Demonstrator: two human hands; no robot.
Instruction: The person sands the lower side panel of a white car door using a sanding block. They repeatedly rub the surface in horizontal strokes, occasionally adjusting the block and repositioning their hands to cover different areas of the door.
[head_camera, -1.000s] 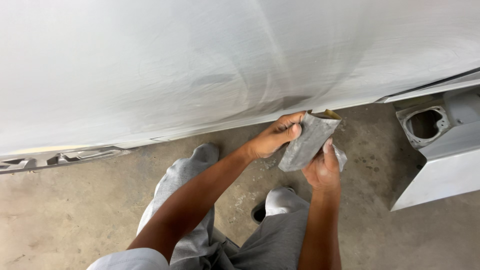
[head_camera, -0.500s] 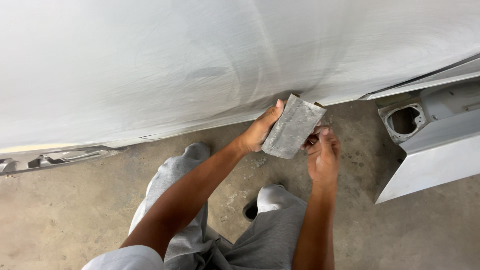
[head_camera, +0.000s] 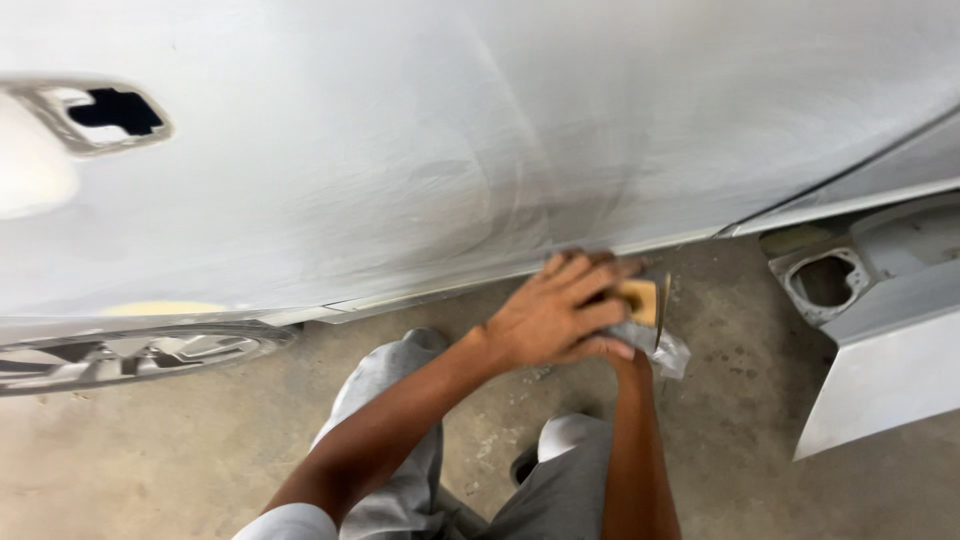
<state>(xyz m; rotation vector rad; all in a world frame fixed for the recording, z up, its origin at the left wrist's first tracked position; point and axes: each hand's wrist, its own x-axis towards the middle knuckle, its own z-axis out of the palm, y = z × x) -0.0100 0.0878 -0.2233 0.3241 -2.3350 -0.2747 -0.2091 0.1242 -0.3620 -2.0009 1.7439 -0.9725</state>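
fingers first: the left hand (head_camera: 555, 315) has its fingers (head_camera: 600, 272) spread and laid flat over the top of a sanding block (head_camera: 640, 300), a tan block with grey abrasive paper (head_camera: 660, 345) wrapped around it, and the grip is snug, fingertips curled over the far edge, thumb side down toward the floor. the block sits right at the bottom edge of the car panel (head_camera: 450, 150), pressed up against the lip where the pale grey primed metal ends, and the loose end of the paper hangs out below and to the right of the hand. now the right hand (head_camera: 628, 362): almost all of it is tucked under the left hand and the block, so only the wrist and forearm rising from below show, and i cannot tell how its fingers are set or whether they are closed on the paper. moving outward, the panel fills the upper frame, dull and swirled with sanding marks, with an open handle recess (head_camera: 110, 112) up at the far left. a wheel (head_camera: 140, 355) peeks out beneath the panel at the lower left. over on the right, a separate grey body part (head_camera: 880, 370) stands near the hands, with a round fuel filler opening (head_camera: 825, 282) in it. below the arms are the person's knees in grey trousers (head_camera: 400, 420), crouched on a stained concrete floor (head_camera: 180, 450).
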